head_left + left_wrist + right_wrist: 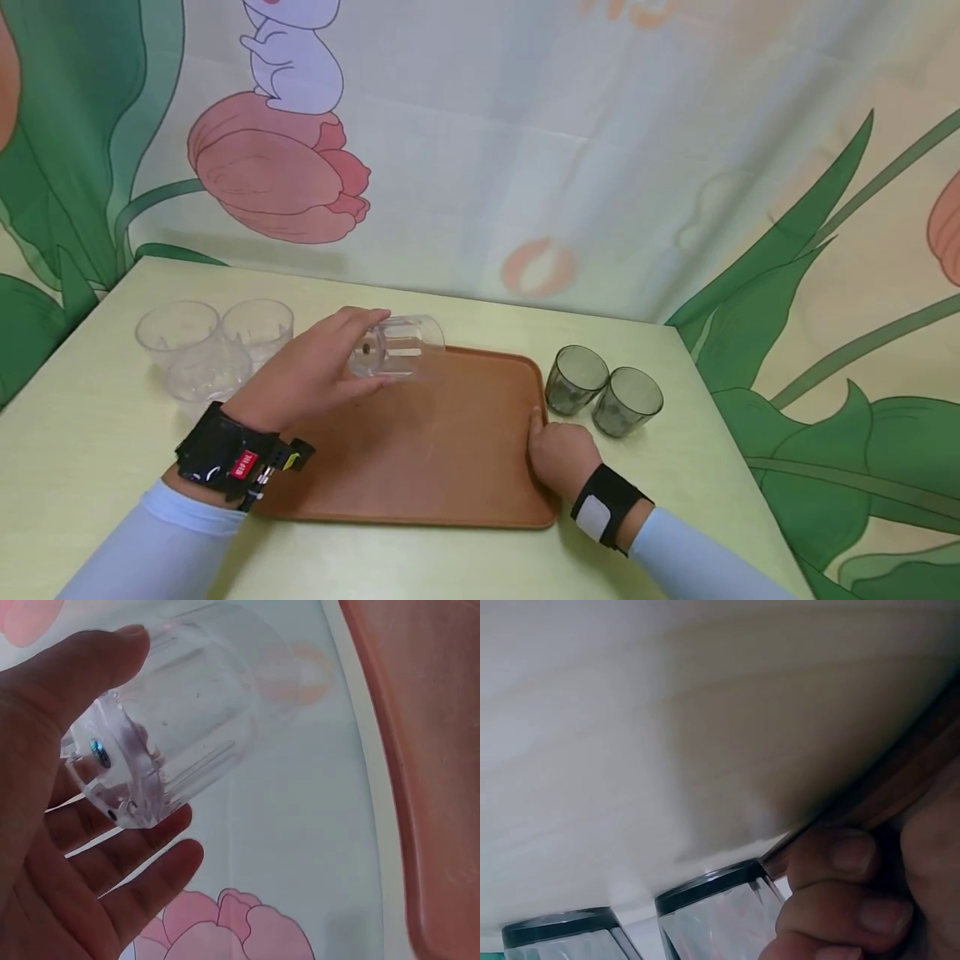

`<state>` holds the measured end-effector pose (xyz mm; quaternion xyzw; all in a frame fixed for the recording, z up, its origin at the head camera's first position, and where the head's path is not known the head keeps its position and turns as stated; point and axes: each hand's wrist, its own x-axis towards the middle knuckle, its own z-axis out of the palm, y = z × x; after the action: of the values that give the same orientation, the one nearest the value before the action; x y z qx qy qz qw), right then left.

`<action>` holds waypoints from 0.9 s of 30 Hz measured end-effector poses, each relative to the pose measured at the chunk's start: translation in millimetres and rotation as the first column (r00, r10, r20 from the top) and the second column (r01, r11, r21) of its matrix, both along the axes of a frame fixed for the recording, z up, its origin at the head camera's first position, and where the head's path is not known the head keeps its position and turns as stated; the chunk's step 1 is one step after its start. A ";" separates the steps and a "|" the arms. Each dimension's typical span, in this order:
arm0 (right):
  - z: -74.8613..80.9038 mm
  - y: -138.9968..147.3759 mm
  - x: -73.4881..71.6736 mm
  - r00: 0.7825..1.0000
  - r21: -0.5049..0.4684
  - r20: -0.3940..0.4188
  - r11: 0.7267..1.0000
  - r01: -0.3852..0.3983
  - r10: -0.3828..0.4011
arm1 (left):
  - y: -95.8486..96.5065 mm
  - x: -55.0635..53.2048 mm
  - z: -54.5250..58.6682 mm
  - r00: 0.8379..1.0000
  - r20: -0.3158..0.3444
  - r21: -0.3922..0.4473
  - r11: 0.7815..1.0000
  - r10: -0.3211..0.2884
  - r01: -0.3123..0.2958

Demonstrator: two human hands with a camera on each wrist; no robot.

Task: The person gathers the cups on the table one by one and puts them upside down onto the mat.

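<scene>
My left hand [318, 367] holds a clear plastic cup [408, 346] on its side above the far left part of a brown tray [420, 467]. In the left wrist view the thumb lies on one side of this cup [202, 705] and fingers are on the other, near its thick base. The cup's mouth points away from the palm. At the tray's right edge, my right hand [564, 454] grips the rim, thumb pointing forward along it. Curled fingers [832, 900] show beside the rim in the right wrist view; part of that grip is hidden.
Several clear cups [180, 329] stand on the table's left, partly behind my left arm. Two grey tinted cups [576, 383] stand upright right of the tray, close to my right hand. Behind the pale table [375, 562] hangs a printed curtain [450, 150].
</scene>
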<state>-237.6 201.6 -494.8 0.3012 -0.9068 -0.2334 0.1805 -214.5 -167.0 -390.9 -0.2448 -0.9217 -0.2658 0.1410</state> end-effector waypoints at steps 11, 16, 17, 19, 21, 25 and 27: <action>2.1 -4.6 1.1 0.998 -0.012 -0.061 1.000 -0.016 0.015 | -15.4 -8.3 12.6 0.995 0.001 -0.086 0.992 0.096 -0.095; -1.3 -1.8 0.7 0.996 -0.002 -0.083 1.000 -0.025 0.025 | -18.1 -8.3 14.5 0.992 0.031 -0.100 0.988 0.124 -0.121; -2.1 -1.3 0.6 0.996 -0.001 -0.083 1.000 -0.024 0.024 | -18.8 -8.5 14.4 0.991 0.035 -0.103 0.987 0.129 -0.125; -3.7 -0.7 0.4 0.996 0.010 -0.084 1.000 -0.021 0.022 | -20.2 -9.3 14.1 0.990 0.042 -0.109 0.986 0.134 -0.129; -5.0 -0.4 0.4 0.997 0.012 -0.079 1.000 -0.017 0.017 | -21.6 -10.4 13.8 0.989 0.049 -0.116 0.984 0.140 -0.133; -5.8 -1.1 0.9 0.997 0.020 -0.076 1.000 -0.007 0.009 | -23.6 -12.6 13.3 0.985 0.067 -0.127 0.981 0.157 -0.148; -4.8 -1.9 2.1 0.997 0.014 -0.072 1.000 -0.005 0.006 | -24.4 -12.7 13.2 0.984 0.078 -0.133 0.980 0.162 -0.151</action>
<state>-235.4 199.7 -499.7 0.2963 -0.8972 -0.2500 0.2114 -227.2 -191.3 -377.8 -0.1680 -0.9584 -0.2056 0.1046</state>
